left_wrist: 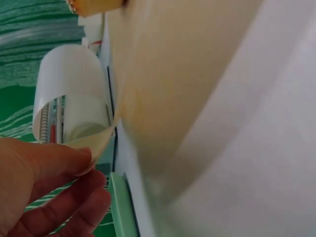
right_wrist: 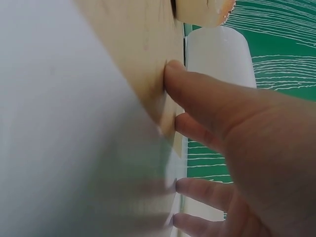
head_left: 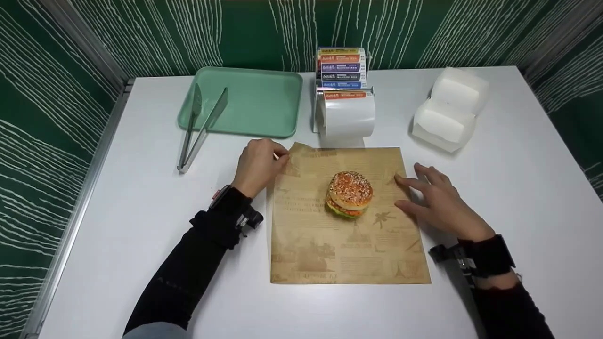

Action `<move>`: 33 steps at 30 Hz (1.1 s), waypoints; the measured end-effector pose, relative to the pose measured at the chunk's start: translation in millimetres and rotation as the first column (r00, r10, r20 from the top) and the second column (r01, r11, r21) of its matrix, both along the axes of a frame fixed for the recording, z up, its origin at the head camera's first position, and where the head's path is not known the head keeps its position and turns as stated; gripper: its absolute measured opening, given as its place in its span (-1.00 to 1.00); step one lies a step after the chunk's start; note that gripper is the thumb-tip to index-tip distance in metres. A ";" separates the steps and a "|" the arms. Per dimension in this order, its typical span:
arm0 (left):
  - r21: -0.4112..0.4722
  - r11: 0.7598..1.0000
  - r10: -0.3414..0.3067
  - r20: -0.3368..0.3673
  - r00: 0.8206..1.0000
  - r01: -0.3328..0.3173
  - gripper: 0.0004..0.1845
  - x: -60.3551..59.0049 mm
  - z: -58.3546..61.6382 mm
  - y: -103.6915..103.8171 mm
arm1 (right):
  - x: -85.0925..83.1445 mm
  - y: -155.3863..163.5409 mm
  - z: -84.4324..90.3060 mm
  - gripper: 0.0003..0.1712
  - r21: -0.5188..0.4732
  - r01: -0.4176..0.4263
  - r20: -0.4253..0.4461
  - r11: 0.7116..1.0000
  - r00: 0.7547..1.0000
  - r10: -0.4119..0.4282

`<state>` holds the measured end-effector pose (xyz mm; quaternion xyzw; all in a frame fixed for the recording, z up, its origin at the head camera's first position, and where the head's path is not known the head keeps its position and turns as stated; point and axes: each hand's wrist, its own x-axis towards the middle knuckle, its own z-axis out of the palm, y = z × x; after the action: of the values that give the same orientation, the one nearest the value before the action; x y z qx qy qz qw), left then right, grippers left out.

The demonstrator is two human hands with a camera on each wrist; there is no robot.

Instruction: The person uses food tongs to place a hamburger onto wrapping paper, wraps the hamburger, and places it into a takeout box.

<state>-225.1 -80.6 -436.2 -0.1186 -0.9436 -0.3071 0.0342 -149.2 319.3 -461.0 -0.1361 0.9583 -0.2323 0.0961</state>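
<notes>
Tongs [head_left: 198, 127] lie half on the green tray [head_left: 264, 101], which holds nothing else. Left hand [head_left: 258, 165] pinches the far-left corner of the brown printed wrapping paper [head_left: 325, 245], lifting it slightly. 1 sesame-bun burger [head_left: 349, 194] with lettuce sits at the paper's centre. Right hand [head_left: 435, 200], fingers spread and straight, presses the paper's right edge. White clamshell box [head_left: 450, 108] stands open behind.

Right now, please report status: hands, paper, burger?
Left hand pinches paper corner. Right hand open, fingers flat on paper's right edge. Burger sits mid-sheet, untouched. Nothing in the way.
</notes>
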 end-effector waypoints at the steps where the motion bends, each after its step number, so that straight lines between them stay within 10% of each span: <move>1: 0.011 1.000 -0.005 -0.019 1.000 0.005 -0.89 2.2 1.4 1.5 | 0.1 0.3 0.0 -0.19 -0.002 -0.001 0.000 1.000 1.000 0.001; 12: 0.073 0.981 -0.164 -0.184 0.969 0.180 -0.86 28.8 11.6 26.6 | 1.0 1.4 -0.6 -0.18 0.006 0.009 0.015 1.000 1.000 -0.009; 33: -0.080 0.907 -0.422 -0.145 0.895 0.414 -0.80 66.8 7.3 76.9 | 0.5 0.6 -0.6 -0.20 0.012 -0.014 -0.014 1.000 1.000 0.014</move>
<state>-158.3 -3.8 -428.9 -0.3436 -0.8973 -0.2744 0.0399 -148.7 319.8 -461.7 -0.1440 0.9593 -0.2250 0.0919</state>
